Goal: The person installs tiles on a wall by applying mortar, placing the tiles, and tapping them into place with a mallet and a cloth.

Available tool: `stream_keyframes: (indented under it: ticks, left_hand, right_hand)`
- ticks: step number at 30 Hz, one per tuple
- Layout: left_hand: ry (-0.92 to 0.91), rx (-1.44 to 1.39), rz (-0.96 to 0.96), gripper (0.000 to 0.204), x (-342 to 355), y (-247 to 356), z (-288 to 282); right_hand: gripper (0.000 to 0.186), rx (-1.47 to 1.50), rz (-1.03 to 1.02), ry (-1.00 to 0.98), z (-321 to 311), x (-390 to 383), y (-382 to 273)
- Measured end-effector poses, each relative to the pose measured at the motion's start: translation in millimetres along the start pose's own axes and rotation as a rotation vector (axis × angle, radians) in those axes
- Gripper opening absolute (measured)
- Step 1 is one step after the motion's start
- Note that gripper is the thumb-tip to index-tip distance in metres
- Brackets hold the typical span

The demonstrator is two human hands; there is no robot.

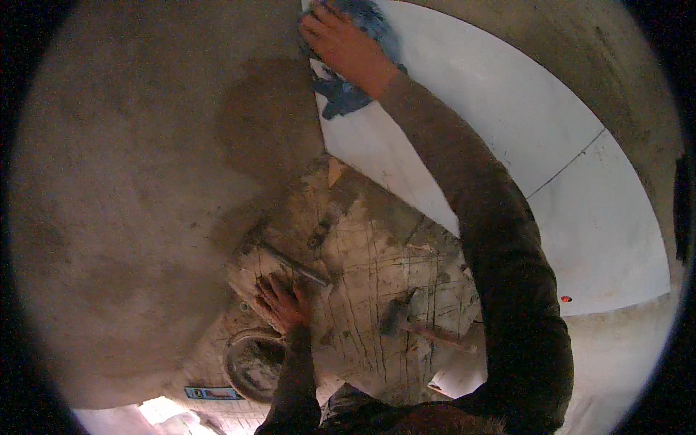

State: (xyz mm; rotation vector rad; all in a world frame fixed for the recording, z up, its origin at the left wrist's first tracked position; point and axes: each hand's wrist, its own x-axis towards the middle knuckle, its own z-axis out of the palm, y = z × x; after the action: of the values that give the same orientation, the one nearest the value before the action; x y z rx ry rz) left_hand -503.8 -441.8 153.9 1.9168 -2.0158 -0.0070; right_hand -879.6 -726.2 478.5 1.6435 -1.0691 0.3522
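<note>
My right hand (348, 45) reaches far up, pressing a crumpled blue rag (355, 98) against the white tiles (500, 94) beside the grey wall. Part of the rag hangs below the palm. Lower down, my left hand (283, 304) lies with its fingers apart on the scratched, dusty surface (355, 246). Just past its fingertips is a long dark tool handle (293, 262); I cannot make out the tool's kind. A round bucket (254, 366) with grey residue inside stands next to my left wrist.
A hammer (428, 330) with a reddish handle lies right of my left hand. A blue level (212, 393) lies beyond the bucket at lower left. The plain grey wall (130, 203) fills the left side. A small red spot (566, 299) shows on the right tile.
</note>
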Motion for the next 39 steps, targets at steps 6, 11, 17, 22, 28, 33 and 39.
stream_keyframes:
  ticks: [6, 11, 17, 22, 28, 33, 39]
  left_hand:
    - [-0.026, -0.035, -0.004, 0.069, 6, 0, 8]
    - [-0.015, -0.010, -0.025, 0.070, 2, -10, 10]
    - [0.041, -0.050, 0.002, 0.076, 5, -8, 7]
    - [0.097, 0.203, 0.120, 0.075, 11, -15, 51]
    - [0.101, 0.105, 0.092, 0.073, 9, -41, 54]
    - [0.217, 0.250, 0.199, 0.072, 22, -55, 60]
    - [-0.050, 0.124, 0.007, 0.074, 6, -3, 40]
  right_hand:
    - [0.051, 0.211, 0.130, -0.006, -38, 16, 41]
    - [0.042, -0.226, 0.259, -0.220, -183, -40, 51]
    - [0.034, -0.015, 0.456, -0.049, -209, -3, 81]
    - [0.025, -0.151, 0.229, 0.173, -93, 40, 70]
    - [0.033, -0.101, 0.289, -0.196, -209, -29, 77]
    - [0.030, -0.306, 0.185, 0.021, -298, -141, 126]
    - [0.059, -0.457, 0.254, -0.131, -328, -220, 98]
